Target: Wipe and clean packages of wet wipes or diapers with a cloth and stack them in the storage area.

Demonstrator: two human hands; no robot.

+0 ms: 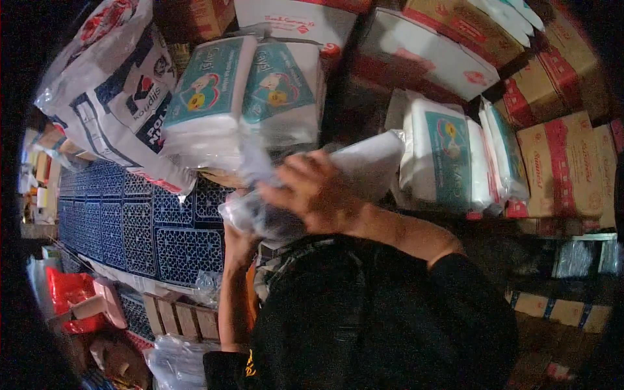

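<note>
In front of my chest is a bundle wrapped in clear, crinkled plastic (273,220), blurred by motion. My right hand (313,188) lies over its top with bent fingers gripping the plastic. From below and to the left, my left hand (239,235) holds the same bundle; the plastic hides most of its fingers. A white plastic-wrapped pack (372,164) reaches out to the right behind my right hand; whether it is part of the bundle I cannot tell. Just beyond my hands lie two white packs with teal labels, a left pack (211,84) and a right pack (281,91).
A large printed plastic sack (120,91) stands at the far left. More teal-labelled packs (448,153) sit to the right, beside brown cartons with red bands (560,166). White cartons (426,55) line the back. Dark blue lattice-patterned crates or mats (120,224) cover the left side.
</note>
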